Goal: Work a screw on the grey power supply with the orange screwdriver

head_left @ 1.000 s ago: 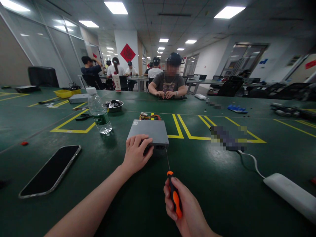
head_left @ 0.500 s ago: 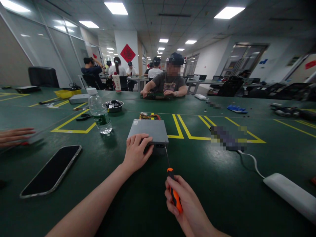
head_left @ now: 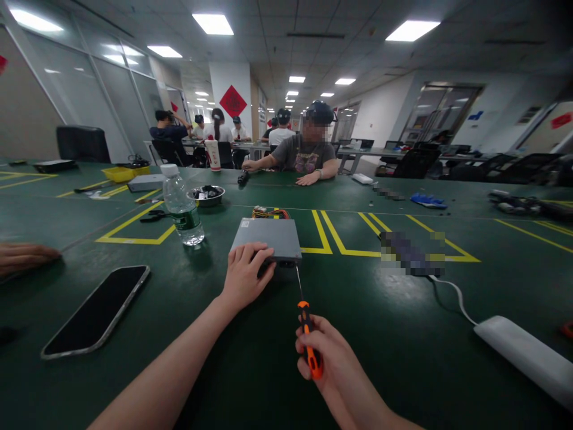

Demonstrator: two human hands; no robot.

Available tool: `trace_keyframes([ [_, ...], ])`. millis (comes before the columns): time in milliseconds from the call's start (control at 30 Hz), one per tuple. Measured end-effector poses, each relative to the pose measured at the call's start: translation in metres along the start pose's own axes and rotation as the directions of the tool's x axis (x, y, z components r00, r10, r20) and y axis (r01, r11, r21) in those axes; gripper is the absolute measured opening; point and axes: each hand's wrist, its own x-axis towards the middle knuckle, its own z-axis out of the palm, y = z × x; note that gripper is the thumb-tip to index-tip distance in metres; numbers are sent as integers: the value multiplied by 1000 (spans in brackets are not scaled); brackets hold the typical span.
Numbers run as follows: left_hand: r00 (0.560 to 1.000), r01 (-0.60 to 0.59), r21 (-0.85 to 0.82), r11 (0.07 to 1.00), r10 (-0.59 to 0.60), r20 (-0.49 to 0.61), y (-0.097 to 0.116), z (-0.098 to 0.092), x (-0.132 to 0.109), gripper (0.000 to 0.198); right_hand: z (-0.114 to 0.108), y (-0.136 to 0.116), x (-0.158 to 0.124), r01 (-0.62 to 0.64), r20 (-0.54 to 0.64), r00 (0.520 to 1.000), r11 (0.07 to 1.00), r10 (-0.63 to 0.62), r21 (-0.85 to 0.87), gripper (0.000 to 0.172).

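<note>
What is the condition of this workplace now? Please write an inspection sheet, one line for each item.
Surface: dark green table with yellow marked lines.
Job's things: grey metal box, flat on the table; orange-handled screwdriver, tip at the box's near face.
Clutter: water bottle, phone, metal bowl, yellow tray.
Hands: left hand holds the box's near edge; right hand grips the screwdriver handle.
Cables: coloured wires behind the box; white cable running to a white block.
Surroundings: another person's hand at the left edge; person seated opposite.
</note>
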Motion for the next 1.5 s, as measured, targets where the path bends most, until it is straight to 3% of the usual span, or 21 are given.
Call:
trace_keyframes([
  [167,1000,8,-1,1000,-8,-7,1,0,0,22,-8,-1,-6,49,53,998,924,-32,-379,54],
  [300,1000,12,-7,1000,-12,-8,1,-1,-1,22,-15,-4,-7,244,200,968,749,-151,-616,55],
  [400,1000,12,-18,1000,-12,-4,0,-1,-1,22,-21,-4,-9,423,272,905,620,-328,-660,60],
  [500,1000,11,-23,1000,-11,-3,0,0,-2,22,-26,-5,-9,628,428,758,375,-492,-682,36],
  [600,1000,11,-24,1000,-11,-5,0,1,-2,23,-32,-8,-2,732,623,643,117,-446,-672,17],
  [733,1000,2,-16,1000,-2,-23,-1,1,-1,22,-36,-13,8,790,814,439,-269,-380,-551,31],
  [833,1000,-12,-9,1000,12,-24,-1,1,-1,22,-34,-19,13,726,926,230,-581,-300,-368,29],
  [900,1000,-10,-7,1000,10,-24,-1,0,-1,23,-35,-22,16,686,966,68,-692,-248,-225,23],
  [967,1000,-7,-8,1000,7,-23,-1,1,-1,23,-37,-24,20,680,971,-30,-717,-238,-155,20],
  [1000,1000,-7,-8,1000,7,-21,-1,1,-1,23,-39,-24,21,688,968,-39,-709,-249,-154,22],
  [1167,1000,-4,-2,1000,4,-14,-2,3,-2,23,-47,-23,27,764,965,6,-621,-262,-174,31],
  [1367,1000,-14,9,1000,14,-18,0,1,-1,22,-47,-19,34,777,958,-58,-615,-279,-132,27],
  [1500,1000,-9,11,1000,9,-13,0,2,-1,24,-49,-18,36,777,968,11,-608,-249,-165,26],
])
